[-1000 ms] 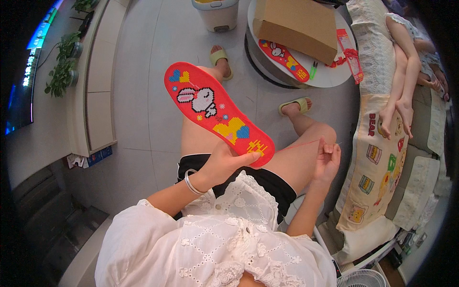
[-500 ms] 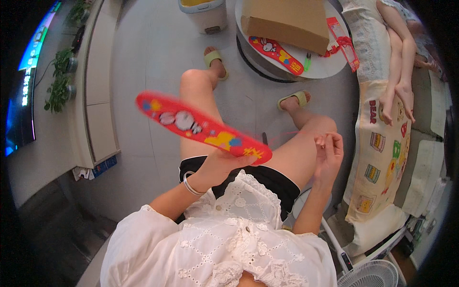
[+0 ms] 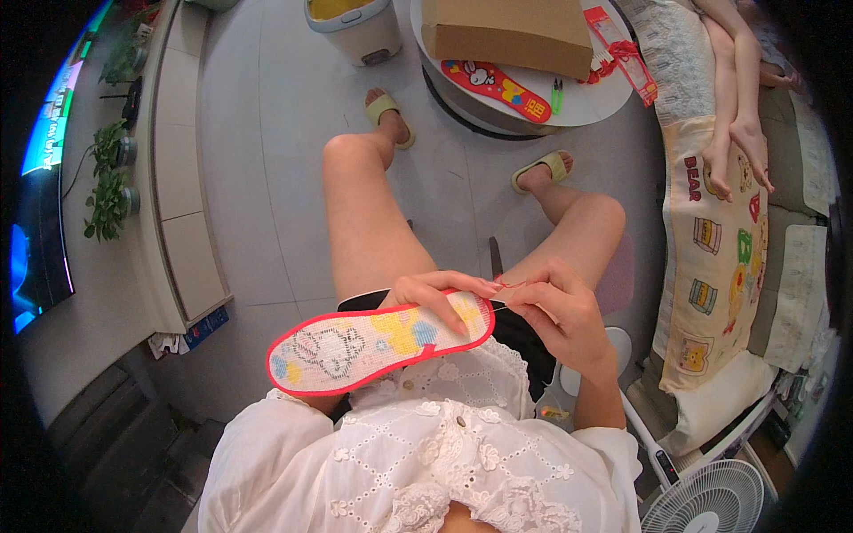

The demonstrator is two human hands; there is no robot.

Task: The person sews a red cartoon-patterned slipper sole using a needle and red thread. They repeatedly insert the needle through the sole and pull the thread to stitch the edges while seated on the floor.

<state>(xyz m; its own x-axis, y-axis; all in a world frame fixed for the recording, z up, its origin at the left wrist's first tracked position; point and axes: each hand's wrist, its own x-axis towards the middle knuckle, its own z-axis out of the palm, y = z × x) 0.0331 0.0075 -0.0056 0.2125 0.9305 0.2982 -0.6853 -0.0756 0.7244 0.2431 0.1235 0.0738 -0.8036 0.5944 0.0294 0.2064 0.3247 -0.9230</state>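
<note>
My left hand [image 3: 428, 295] grips an embroidered insole [image 3: 342, 353] near its right end, fingers over the top. Its pale back faces up, with yellow, blue and black stitching and a red edge around it. Close by the same end is my right hand [image 3: 569, 318], thumb and fingertips pinched together. A thin, light sliver like a needle shows at those fingertips, by the insole's edge. Red thread [image 3: 510, 285] runs between the two hands. The insole lies tilted above my lap, its far end pointing left.
On the round table [image 3: 604, 114] ahead are a cardboard box [image 3: 506, 40], a matching red insole [image 3: 498, 91] and small green-handled snips [image 3: 556, 96]. A bin [image 3: 357, 35] stands left of it. A person's bare legs [image 3: 736, 98] rest on the sofa at right; a fan [image 3: 706, 497] is lower right.
The insole has turned over from its red patterned face to its pale back and come lower, nearer my body. My right hand has moved left to its edge.
</note>
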